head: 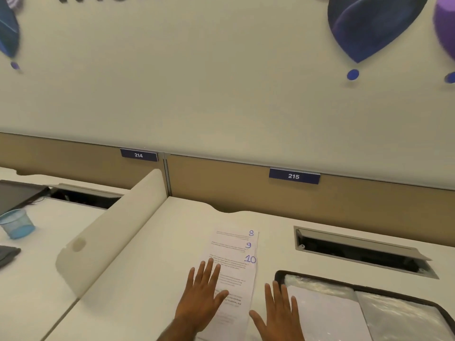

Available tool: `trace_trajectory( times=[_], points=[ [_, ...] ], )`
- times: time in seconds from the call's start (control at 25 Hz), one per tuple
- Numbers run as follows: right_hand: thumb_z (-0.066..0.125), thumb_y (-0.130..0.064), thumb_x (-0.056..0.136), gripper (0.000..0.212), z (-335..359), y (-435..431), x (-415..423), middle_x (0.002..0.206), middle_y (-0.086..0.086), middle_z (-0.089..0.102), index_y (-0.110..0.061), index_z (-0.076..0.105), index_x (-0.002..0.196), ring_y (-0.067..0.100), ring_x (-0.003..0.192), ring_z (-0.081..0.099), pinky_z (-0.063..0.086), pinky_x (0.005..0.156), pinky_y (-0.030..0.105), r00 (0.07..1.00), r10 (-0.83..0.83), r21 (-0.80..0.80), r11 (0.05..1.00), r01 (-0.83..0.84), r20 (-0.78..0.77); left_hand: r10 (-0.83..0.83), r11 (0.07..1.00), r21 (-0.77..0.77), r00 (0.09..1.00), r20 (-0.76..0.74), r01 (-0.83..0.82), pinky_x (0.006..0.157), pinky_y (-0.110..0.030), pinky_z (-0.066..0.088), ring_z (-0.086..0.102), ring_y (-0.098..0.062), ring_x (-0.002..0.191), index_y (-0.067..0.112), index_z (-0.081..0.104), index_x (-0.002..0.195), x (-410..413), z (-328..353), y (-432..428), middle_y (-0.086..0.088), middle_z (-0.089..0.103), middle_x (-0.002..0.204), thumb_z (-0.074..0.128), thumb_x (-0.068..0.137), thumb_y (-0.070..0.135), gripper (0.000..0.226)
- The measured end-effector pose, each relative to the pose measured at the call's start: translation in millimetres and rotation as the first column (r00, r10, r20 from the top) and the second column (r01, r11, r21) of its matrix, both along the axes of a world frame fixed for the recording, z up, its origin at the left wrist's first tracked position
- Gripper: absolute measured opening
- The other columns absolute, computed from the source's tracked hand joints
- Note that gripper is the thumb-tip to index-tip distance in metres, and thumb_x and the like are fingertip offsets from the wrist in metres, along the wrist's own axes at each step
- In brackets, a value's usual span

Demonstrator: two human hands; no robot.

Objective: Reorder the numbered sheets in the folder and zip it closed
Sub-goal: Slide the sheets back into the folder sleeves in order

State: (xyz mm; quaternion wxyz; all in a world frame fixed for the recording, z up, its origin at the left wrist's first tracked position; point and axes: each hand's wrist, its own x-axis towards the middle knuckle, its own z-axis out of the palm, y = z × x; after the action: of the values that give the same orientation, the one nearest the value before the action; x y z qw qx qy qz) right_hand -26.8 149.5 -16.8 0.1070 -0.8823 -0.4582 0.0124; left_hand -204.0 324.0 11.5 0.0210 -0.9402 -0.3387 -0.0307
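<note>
Nearest me, my left hand [202,295] lay flat, fingers spread, on the fanned numbered sheets [234,269]; 8, 9 and 10 showed at their right edges. My right hand [278,313] was open, palm down, between the sheets and the folder [369,313], which lay unzipped at right. Beyond was bare desk [187,217], then a cable hatch [362,252] and the partition [369,205].

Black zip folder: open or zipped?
Open. The black zip folder lies spread flat, its clear sleeves and white sheet exposed.
</note>
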Motion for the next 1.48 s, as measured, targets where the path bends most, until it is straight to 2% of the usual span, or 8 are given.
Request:
trace_trajectory(
  times=[0.24, 0.32, 0.44, 0.56, 0.8, 1.0, 1.36, 1.48],
  points=[
    [0.012, -0.081, 0.091, 0.091, 6, 60, -16, 0.154, 0.01, 0.045, -0.015, 0.039, 0.147, 0.024, 0.153, 0.014, 0.007, 0.118, 0.04, 0.983, -0.126, -0.088, 0.99, 0.114, -0.136, -0.099, 0.984, -0.15, 0.994, -0.036, 0.093, 0.115, -0.043, 0.012, 0.016, -0.026, 0.151, 0.02, 0.043, 0.152, 1, -18, 105, -0.005, 0.04, 0.159, 0.031, 0.1, 0.069, 0.071],
    [-0.009, -0.088, 0.08, 0.109, 15, 71, -21, 0.167, 0.004, 0.013, -0.016, 0.007, 0.16, 0.02, 0.154, -0.001, -0.014, 0.117, 0.036, 0.983, -0.16, -0.121, 0.982, 0.149, -0.094, -0.125, 0.972, -0.208, 0.991, -0.056, 0.111, 0.116, -0.042, 0.009, 0.017, -0.027, 0.154, 0.021, 0.033, 0.157, 1, -23, 132, -0.004, 0.028, 0.164, 0.026, 0.101, 0.07, 0.075],
    [-0.031, -0.087, 0.059, 0.112, 32, 85, -22, 0.154, -0.007, -0.031, -0.019, -0.028, 0.148, 0.014, 0.147, -0.027, -0.037, 0.103, 0.028, 0.971, -0.214, -0.183, 0.964, 0.193, -0.106, -0.193, 0.943, -0.271, 0.981, 0.038, 0.196, 0.119, -0.037, -0.016, -0.021, -0.022, 0.153, 0.031, -0.012, 0.158, 7, -30, 157, 0.007, -0.027, 0.162, 0.001, 0.093, 0.079, 0.082],
    [-0.021, -0.082, 0.067, 0.108, 40, 108, -8, 0.155, -0.007, -0.031, -0.022, -0.021, 0.156, 0.019, 0.153, -0.021, -0.024, 0.117, 0.034, 0.972, -0.209, -0.222, 0.958, 0.18, -0.112, -0.231, 0.918, -0.314, 0.97, 0.072, 0.242, 0.119, -0.036, -0.02, -0.03, -0.013, 0.149, 0.035, -0.02, 0.156, 19, -42, 175, 0.012, -0.033, 0.16, 0.007, 0.096, 0.076, 0.077],
    [-0.021, -0.076, 0.068, 0.108, 20, 172, 57, 0.169, -0.003, -0.007, -0.025, -0.002, 0.162, 0.019, 0.156, -0.009, -0.01, 0.122, 0.039, 0.963, -0.206, -0.224, 0.961, 0.164, -0.176, -0.265, 0.922, -0.255, 0.956, 0.128, 0.29, 0.123, -0.042, -0.004, -0.008, -0.012, 0.155, 0.037, 0.005, 0.161, 27, -71, 174, 0.014, -0.01, 0.168, 0.022, 0.096, 0.078, 0.078],
    [0.019, -0.045, 0.108, 0.059, 15, 232, 104, 0.17, 0.001, 0.004, -0.022, 0.008, 0.162, 0.023, 0.157, 0.002, 0.002, 0.127, 0.044, 0.963, -0.202, -0.268, 0.952, 0.15, -0.179, -0.284, 0.926, -0.22, 0.95, 0.131, 0.307, 0.121, -0.045, 0.005, 0.001, -0.017, 0.156, 0.032, 0.01, 0.162, 32, -76, 177, 0.008, 0.001, 0.17, 0.032, 0.095, 0.074, 0.082],
    [0.039, -0.04, 0.106, 0.066, 6, 262, 122, 0.166, 0.008, 0.02, -0.015, 0.011, 0.16, 0.028, 0.155, 0.009, 0.01, 0.126, 0.044, 0.943, -0.294, -0.226, 0.94, 0.256, -0.158, -0.276, 0.92, -0.26, 0.956, 0.1, 0.293, 0.119, -0.046, 0.012, 0.013, -0.021, 0.156, 0.027, 0.017, 0.162, 34, -72, 179, 0.004, 0.01, 0.17, 0.031, 0.094, 0.074, 0.084],
    [0.049, -0.042, 0.102, 0.063, 9, 266, 125, 0.156, 0.01, 0.042, -0.019, 0.029, 0.156, 0.027, 0.147, 0.034, 0.027, 0.121, 0.04, 0.885, -0.311, -0.044, 0.948, 0.316, -0.346, -0.274, 0.918, -0.269, 0.957, 0.095, 0.29, 0.12, -0.046, 0.009, 0.007, -0.02, 0.156, 0.029, 0.014, 0.162, 33, -70, 178, 0.005, 0.005, 0.17, 0.03, 0.094, 0.073, 0.083]
  ],
)
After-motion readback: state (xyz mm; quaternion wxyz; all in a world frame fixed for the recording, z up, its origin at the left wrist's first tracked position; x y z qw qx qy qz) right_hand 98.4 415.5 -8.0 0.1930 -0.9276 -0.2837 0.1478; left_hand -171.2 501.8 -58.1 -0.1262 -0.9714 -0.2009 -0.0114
